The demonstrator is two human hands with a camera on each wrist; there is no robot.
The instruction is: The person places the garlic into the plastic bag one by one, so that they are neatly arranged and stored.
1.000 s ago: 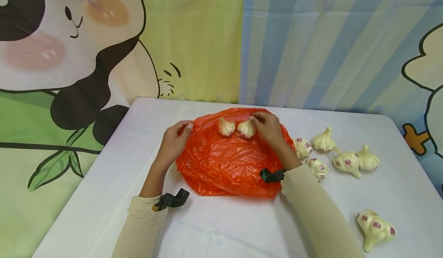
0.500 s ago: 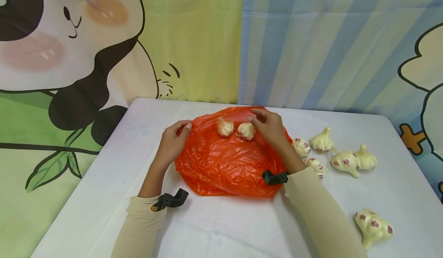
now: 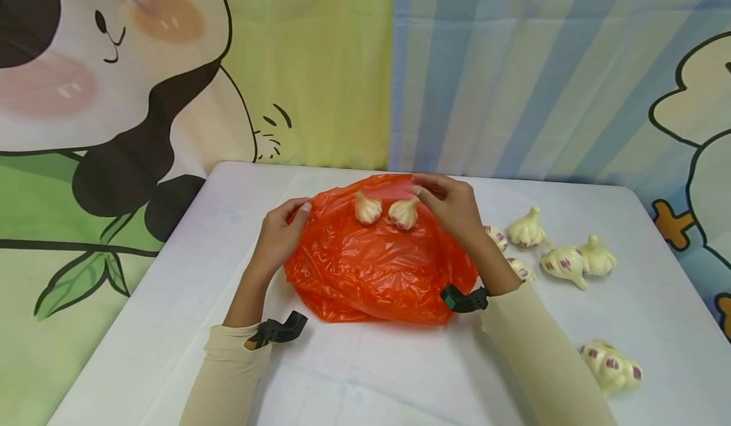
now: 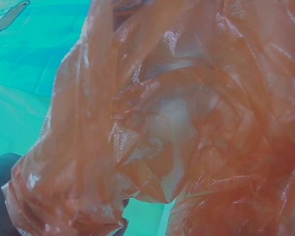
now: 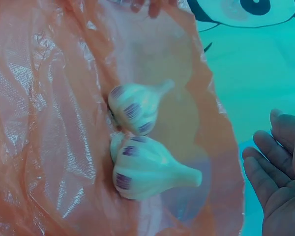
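Note:
A red plastic bag (image 3: pixel 379 261) lies on the white table with its mouth at the far side. Two garlic bulbs, one on the left (image 3: pixel 367 210) and one on the right (image 3: pixel 404 214), lie inside its mouth, side by side. My left hand (image 3: pixel 276 239) pinches the bag's left edge between thumb and fingers; crumpled film covers most of the left wrist view. My right hand (image 3: pixel 454 207) is at the bag's right rim. In the right wrist view that hand (image 5: pixel 280 167) appears beside the rim, fingers loosely bent, nothing in them.
To the right of the bag lie several more garlic bulbs, among them an upright one (image 3: pixel 526 229) and a touching pair (image 3: pixel 577 261). Another bulb (image 3: pixel 611 367) sits nearer the front right. A printed curtain (image 3: pixel 320 64) hangs behind the table (image 3: pixel 354 381).
My right hand has let go of the right garlic bulb and moved right, off it to the bag's rim. The left hand keeps its hold on the bag. The head view has shifted slightly.

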